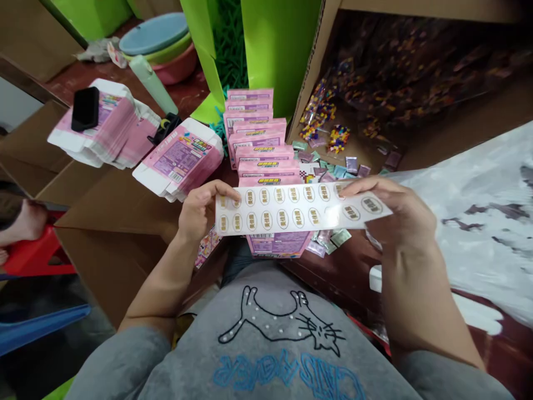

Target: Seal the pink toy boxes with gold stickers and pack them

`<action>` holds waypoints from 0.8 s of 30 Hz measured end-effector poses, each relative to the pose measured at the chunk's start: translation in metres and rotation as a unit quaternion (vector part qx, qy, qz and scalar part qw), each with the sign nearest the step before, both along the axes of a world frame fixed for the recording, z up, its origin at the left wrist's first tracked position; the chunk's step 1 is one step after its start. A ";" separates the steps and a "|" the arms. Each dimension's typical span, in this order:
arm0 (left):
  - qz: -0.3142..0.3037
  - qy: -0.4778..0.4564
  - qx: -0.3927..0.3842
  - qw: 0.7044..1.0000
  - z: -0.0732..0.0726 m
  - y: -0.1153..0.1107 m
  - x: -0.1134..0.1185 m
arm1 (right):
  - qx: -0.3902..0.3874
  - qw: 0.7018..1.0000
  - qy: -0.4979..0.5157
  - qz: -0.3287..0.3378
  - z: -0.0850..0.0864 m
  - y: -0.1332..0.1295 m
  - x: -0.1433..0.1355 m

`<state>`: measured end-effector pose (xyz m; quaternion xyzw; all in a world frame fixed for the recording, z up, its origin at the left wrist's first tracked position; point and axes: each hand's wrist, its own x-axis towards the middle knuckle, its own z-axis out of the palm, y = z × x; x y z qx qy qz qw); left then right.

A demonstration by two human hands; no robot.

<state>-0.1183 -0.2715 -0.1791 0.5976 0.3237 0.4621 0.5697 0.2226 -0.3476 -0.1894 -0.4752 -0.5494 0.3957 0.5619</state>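
A white strip of oval stickers with gold lettering is stretched level between my two hands. My left hand pinches its left end, thumb and fingers closed on it. At the other end my right hand grips the strip, with a fingertip lying on its upper edge. Behind and below the strip stands a row of upright pink boxes, partly covered by it. Flattened pink cartons lie in a stack to the left, and a second stack sits farther left.
A black phone rests on the far-left stack. Behind are a green bottle, stacked basins and a tape dispenser. A cardboard box with colourful pieces and small packets is at right, near plastic sheeting. A person's foot shows at left.
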 end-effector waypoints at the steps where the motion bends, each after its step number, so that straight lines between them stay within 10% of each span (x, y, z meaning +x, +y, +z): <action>1: 0.012 0.034 0.029 0.999 0.001 -0.005 0.000 | 0.005 1.000 0.024 -0.008 -0.001 -0.001 -0.003; 8: 0.120 0.178 0.205 0.955 -0.001 -0.029 0.004 | -0.012 0.992 0.127 -0.009 -0.003 -0.007 -0.018; 24: 0.181 -0.039 -0.005 0.983 -0.006 -0.036 0.019 | 0.049 0.992 0.025 -0.115 -0.011 -0.013 -0.051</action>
